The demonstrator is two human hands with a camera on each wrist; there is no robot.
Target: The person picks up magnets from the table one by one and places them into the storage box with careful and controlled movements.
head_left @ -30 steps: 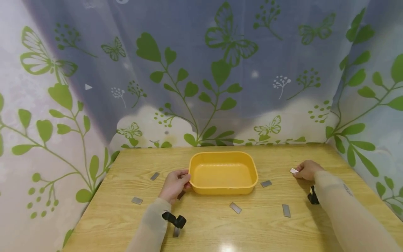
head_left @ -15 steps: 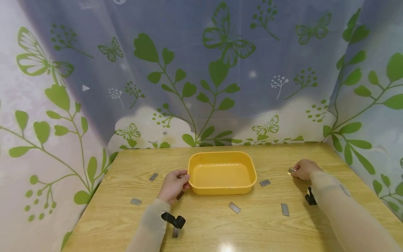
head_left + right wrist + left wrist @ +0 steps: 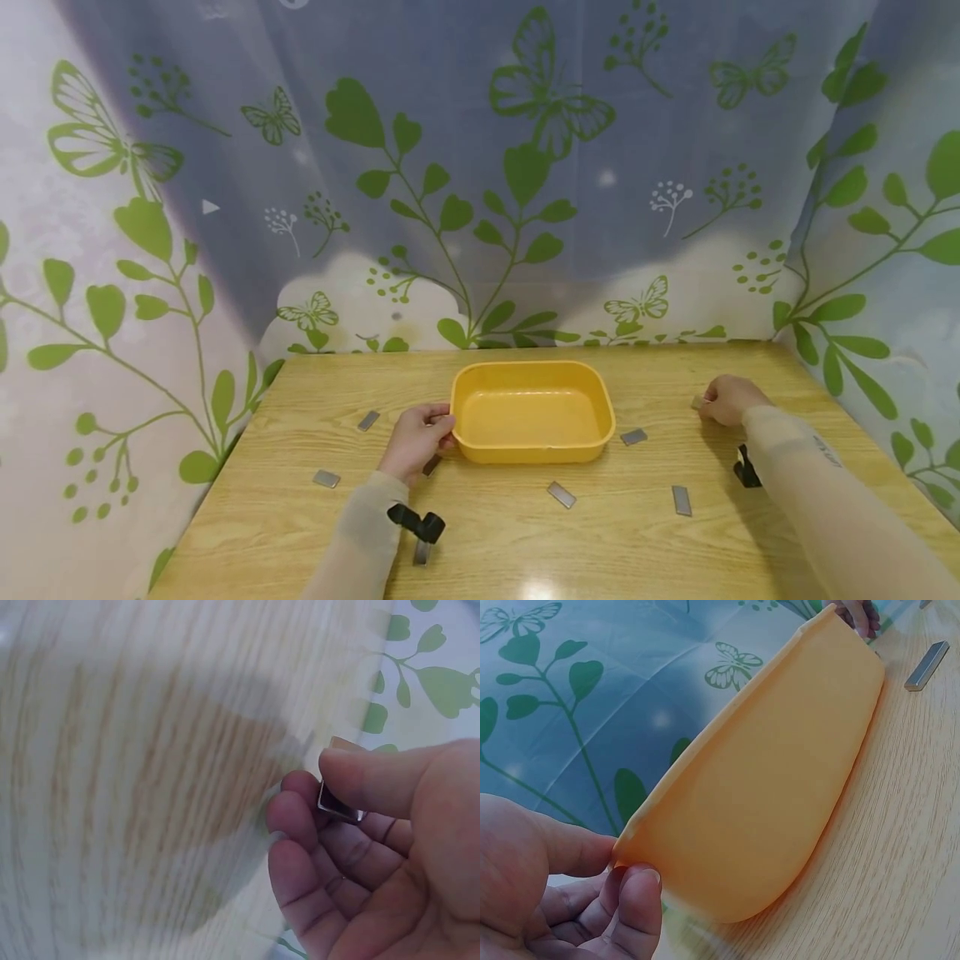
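honestly my right hand [image 3: 390, 847] only has this little metal plate [image 3: 339, 802] pinched thumb-to-fingertip near the surface's [image 3: 525, 533] right edge, so it could slip before reaching the yellow tray [image 3: 532, 411] my left hand [image 3: 415, 440] grips at its left rim.

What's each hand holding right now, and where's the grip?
Left hand pinches the yellow tub at its left rim. Right hand pinches a small metal plate between thumb and fingers, by its flat faces.
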